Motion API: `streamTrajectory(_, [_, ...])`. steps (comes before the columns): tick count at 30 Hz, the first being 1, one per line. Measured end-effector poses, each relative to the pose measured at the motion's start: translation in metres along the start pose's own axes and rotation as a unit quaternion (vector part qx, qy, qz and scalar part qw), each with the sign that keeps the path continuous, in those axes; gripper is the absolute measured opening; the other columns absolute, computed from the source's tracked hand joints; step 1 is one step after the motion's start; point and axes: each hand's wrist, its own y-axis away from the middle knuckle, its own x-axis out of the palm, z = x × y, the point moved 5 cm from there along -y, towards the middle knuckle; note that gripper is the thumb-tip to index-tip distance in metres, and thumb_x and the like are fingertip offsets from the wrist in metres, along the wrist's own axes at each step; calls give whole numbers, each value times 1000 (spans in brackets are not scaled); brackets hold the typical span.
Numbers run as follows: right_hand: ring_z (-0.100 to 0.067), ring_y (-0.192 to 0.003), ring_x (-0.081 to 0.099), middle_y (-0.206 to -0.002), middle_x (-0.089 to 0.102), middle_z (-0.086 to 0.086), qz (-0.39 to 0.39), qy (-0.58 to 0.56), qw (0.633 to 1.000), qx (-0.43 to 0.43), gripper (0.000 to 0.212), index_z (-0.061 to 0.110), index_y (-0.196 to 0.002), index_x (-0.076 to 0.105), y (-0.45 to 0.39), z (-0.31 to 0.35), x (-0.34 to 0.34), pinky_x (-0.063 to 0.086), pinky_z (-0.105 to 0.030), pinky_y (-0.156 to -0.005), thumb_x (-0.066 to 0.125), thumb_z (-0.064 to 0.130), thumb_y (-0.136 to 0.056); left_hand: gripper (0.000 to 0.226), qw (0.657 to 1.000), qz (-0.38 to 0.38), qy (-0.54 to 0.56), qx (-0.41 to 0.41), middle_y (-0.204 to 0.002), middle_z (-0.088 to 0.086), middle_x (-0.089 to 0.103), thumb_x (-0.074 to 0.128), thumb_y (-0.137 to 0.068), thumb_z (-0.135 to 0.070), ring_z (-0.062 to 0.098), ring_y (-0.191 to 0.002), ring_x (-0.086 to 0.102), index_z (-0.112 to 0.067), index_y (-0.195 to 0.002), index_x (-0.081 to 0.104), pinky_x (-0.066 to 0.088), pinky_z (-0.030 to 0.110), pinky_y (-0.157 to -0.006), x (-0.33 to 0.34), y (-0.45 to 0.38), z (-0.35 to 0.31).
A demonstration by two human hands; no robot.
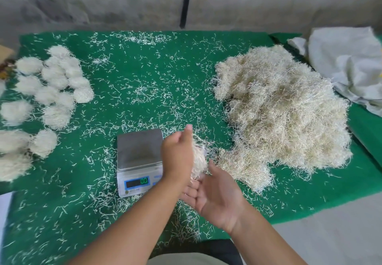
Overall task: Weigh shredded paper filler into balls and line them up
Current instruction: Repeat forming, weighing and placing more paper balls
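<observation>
Left hand [177, 153]: curled on a paper clump [198, 161], right of the scale [140, 159]
Right hand [217, 196]: fingers apart, palm up under clump
Scale pan: bare

The worktop [144, 74] wears a deep green cover, flecked all over with thin white paper strands [144, 91]. The big heap of shredded filler [283, 112] is cream to pale straw. The finished balls [60, 78] look whiter. The scale [139, 162] has a dull silver-grey platter, a white body, and a blue-framed dark display with green digits. A crumpled white sack [347, 58] lies at the right edge, before a mottled grey wall [103, 2].
</observation>
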Motion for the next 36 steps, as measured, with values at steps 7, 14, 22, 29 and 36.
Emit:
streamTrajectory(7, [-35, -99, 73, -104, 74, -19, -69, -50, 996, -24, 65, 7, -138, 51, 7, -6, 7, 60, -52, -96, 43, 63, -106, 31, 959, -8, 166, -232, -134, 10, 63, 64, -99, -51, 34, -127, 58, -27, -118, 64, 44, 58, -109, 9, 3, 18])
streamTrajectory(14, [-41, -142, 48, -160, 40, -23, -122, -44, 985, -117, 95, 15, -156, 42, 21, 29, 12, 42, -59, -116, 63, 77, -87, 36, 892, 113, -371, 233, -122, -16, 59, 31, -101, -30, 6, -117, 48, -31, -129, 53, 42, 35, -97, 21, 44, 27])
streamTrajectory(22, [-33, -108, 66, -117, 71, -20, -182, 126, 943, -250, 57, 16, -120, 70, 19, 65, 16, 56, -63, -94, 59, 66, -95, 29, 974, 211, 14, -82, -132, -24, 63, 47, -108, -47, -11, -111, 61, -40, -131, 64, 50, 37, -104, 20, 56, 31])
streamTrajectory(29, [-26, -61, 67, -66, 69, -3, -107, 358, 858, -351, 66, 9, -84, 65, 25, 64, 35, 59, -34, -57, 43, 68, -102, 70, 847, 143, 311, -406, -117, 18, 76, 50, -97, -70, 36, -105, 75, -9, -121, 74, 57, 55, -92, 15, 61, 27])
streamTrajectory(36, [6, -141, 45, -154, 50, 22, -77, 480, 789, -376, 65, 46, -152, 45, 8, 24, 25, 38, -31, -119, 40, 80, -97, 41, 958, 43, 144, -244, -82, -1, 79, 58, -101, -56, 13, -77, 76, -21, -90, 75, 54, 30, -68, 4, 52, 32])
